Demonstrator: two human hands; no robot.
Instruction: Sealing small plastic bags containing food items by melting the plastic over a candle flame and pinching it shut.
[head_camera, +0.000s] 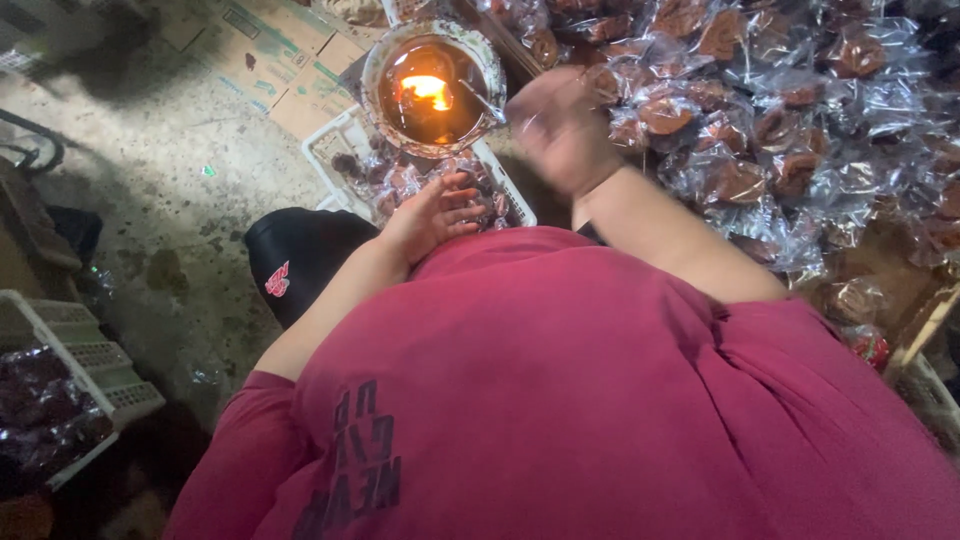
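Observation:
I look down over my red shirt (560, 400). My left hand (435, 215) hovers with fingers spread above a white crate (330, 150) that holds small clear-wrapped brown pieces. My right hand (560, 125) is raised and blurred by motion beside a round bowl (432, 85) of dark liquid with a small flame burning in it. The fingers look curled, but whether they hold anything is hidden by the blur. A thin rod (480, 100) lies across the bowl's rim near that hand.
A large heap of clear-wrapped brown sweets (780, 120) fills the surface at the right. A black cap (295, 260) lies on the concrete floor. Flattened cardboard (280, 60) lies beyond it. Another white crate (90, 365) with dark wrapped items stands at left.

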